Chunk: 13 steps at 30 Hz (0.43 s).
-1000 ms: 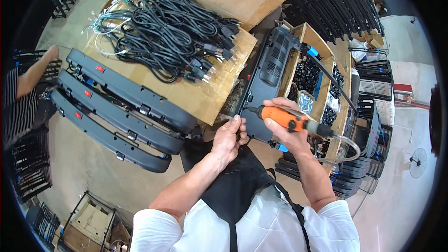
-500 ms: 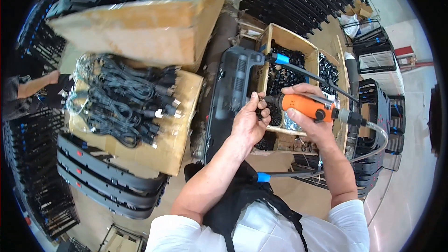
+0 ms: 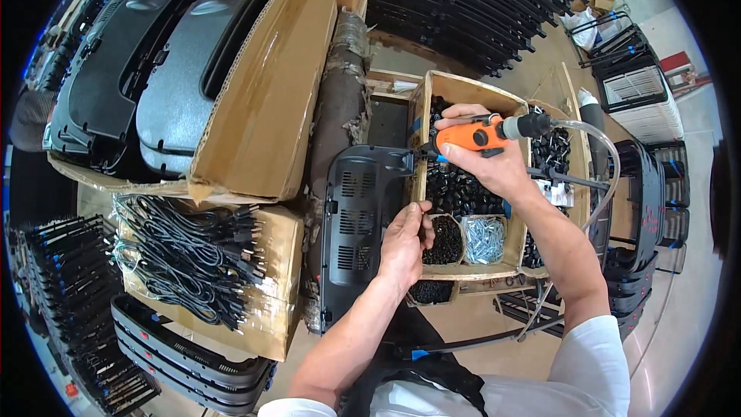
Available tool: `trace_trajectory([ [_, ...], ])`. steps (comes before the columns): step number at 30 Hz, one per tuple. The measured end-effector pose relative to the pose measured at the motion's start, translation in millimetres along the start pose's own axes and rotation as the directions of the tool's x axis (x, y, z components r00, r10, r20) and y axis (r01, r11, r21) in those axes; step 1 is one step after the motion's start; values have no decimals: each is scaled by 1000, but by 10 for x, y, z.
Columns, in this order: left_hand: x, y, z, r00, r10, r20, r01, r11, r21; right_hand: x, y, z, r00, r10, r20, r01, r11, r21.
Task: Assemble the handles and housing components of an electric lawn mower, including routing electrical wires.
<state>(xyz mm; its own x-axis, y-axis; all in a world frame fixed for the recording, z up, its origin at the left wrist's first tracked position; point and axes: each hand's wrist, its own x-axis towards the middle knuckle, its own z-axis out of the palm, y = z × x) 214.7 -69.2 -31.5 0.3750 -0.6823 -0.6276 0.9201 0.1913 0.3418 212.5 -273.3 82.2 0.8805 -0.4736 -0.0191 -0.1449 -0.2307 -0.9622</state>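
Observation:
In my right hand (image 3: 498,166) is an orange air screwdriver (image 3: 463,137), gripped around its body, with a clear hose (image 3: 606,139) running from its back end. Its tip points left and meets the far right corner of a black vented plastic cover (image 3: 356,220), where a black bar joins; the exact contact point is hard to make out. My left hand (image 3: 403,251) is closed beside the cover's right edge, thumb and fingers pressed together near the box. Whatever its fingers hold, if anything, is hidden.
A divided box (image 3: 471,270) holds black plastic parts (image 3: 463,189), black screws (image 3: 445,241) and silver screws (image 3: 485,239). Bundled black cables (image 3: 189,259) lie on cardboard at left. Above them stands a carton (image 3: 258,100) of black covers. More covers (image 3: 193,363) are stacked lower left.
The screwdriver has moved from beside my left fingers to the cover's far corner. My left hand is now apart from it, lower down. The whole view has shifted.

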Motion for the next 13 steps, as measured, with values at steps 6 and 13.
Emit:
trace_trajectory([
  [6, 59, 55, 97, 995, -21, -93, 16, 998, -55, 94, 100, 58, 997, 40, 61, -39, 999, -6],
  [13, 269, 99, -87, 1000, 0, 11, 1, 1000, -15, 149, 48, 167, 987, 31, 156, 0, 981, -193],
])
